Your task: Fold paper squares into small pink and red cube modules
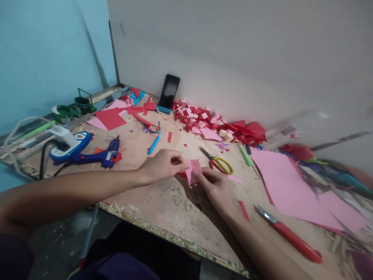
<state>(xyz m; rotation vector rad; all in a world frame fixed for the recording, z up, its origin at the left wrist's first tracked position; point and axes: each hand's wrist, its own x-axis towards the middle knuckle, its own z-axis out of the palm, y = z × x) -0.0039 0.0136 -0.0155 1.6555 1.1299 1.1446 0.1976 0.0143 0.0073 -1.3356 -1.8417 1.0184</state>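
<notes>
A small folded piece of pink paper [193,170] rests on the wooden tabletop [163,202] near the middle. My left hand [162,165] pinches its left edge with fingers closed. From the lower right, my right hand [215,188] presses closed fingers on the paper's near right corner. Both hands hold the same piece. A pair of scissors with yellow and red handles [219,162] lies just right of the paper.
A blue glue gun [99,155] and a charger lie at left. Against the wall a black phone [169,92] leans, beside a heap of folded red and pink pieces [201,118]. Large pink sheets [284,182] and a red-handled cutter [291,237] sit at right. A blue pen [154,144] lies mid-table.
</notes>
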